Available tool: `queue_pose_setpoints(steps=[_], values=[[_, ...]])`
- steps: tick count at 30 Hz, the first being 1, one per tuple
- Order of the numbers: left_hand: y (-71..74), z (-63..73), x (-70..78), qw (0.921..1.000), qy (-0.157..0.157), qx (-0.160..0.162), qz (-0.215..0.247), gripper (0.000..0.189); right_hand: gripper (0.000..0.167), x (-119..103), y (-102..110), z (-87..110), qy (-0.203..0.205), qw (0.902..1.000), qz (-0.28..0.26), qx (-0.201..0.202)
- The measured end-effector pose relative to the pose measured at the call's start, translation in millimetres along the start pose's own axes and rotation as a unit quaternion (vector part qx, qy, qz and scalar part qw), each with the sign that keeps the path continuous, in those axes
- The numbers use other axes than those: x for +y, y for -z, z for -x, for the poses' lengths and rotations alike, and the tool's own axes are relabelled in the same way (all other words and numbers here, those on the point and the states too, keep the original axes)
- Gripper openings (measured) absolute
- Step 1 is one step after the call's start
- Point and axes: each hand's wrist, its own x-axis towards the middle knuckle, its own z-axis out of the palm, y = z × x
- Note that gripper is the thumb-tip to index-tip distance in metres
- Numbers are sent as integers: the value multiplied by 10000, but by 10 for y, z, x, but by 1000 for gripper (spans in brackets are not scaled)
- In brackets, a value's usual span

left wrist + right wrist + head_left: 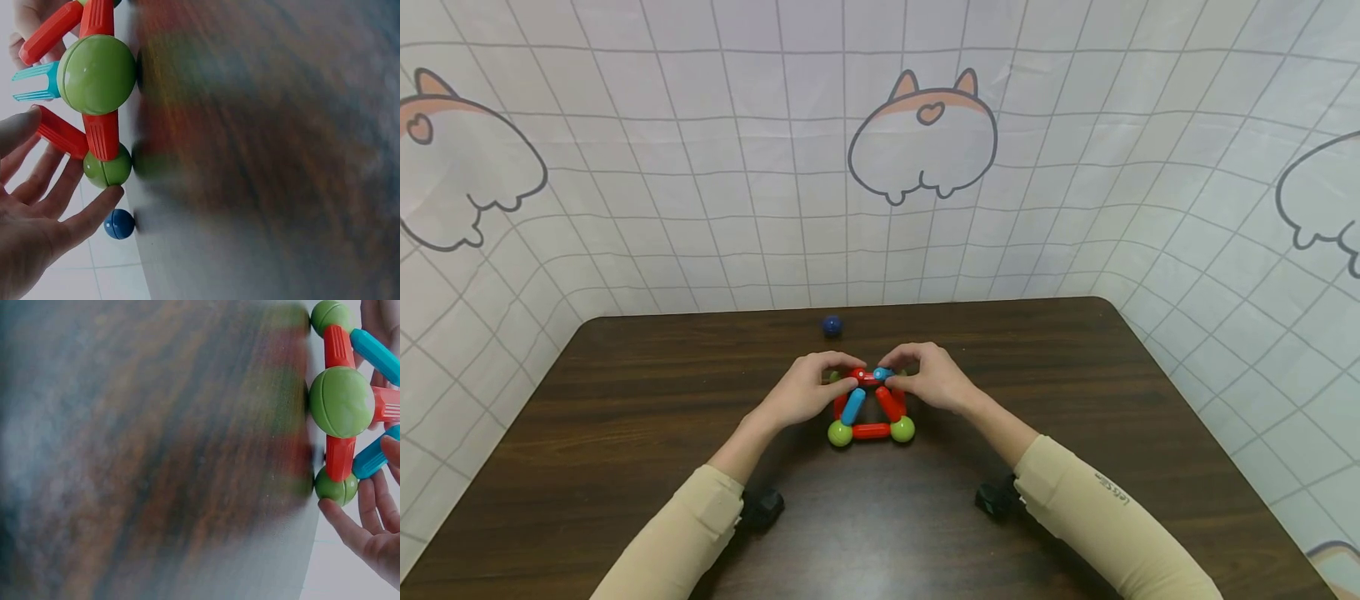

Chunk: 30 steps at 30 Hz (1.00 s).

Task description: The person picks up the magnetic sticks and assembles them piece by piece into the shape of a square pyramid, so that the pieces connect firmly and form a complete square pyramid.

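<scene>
A frame of magnetic building rods and balls stands mid-table. Green balls are joined by red rods at its base, and further rods lean inward above. At the far left corner, my left hand pinches a slanting red rod; one fingertip is at the green ball beneath. Opposite, my right hand pinches a slanting blue rod, a fingertip by its green ball. From the near corners rise another blue rod and another red rod. Fingers partly hide the far side.
A dark blue ball lies behind the frame, near the back edge of the brown wooden table. A white gridded cloth with cartoon animal shapes hangs around the table. Dark wrist devices sit at both sleeves.
</scene>
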Motion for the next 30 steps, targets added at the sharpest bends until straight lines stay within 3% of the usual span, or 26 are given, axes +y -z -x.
queue_pose_setpoints(steps=[10,17,21,24,27,30], values=[[32,1,10,9999,91,-67,75,28,22,31,35,11,-13,10000,-37,67],[106,-13,-45,9988,379,260,142,28,31,67,98,69,-232,9992,-72,309],[169,-55,-74,9939,792,743,213,24,42,77,123,130,-771,9967,-250,67],[219,-97,-101,9859,1230,1043,453,24,50,80,133,170,-1191,9896,-752,-296],[262,-145,-138,9774,1615,1182,686,29,56,78,129,191,-1440,9807,-1198,-568],[284,-212,-189,9740,1817,1198,634,35,58,72,110,201,-1543,9756,-1380,-728]])
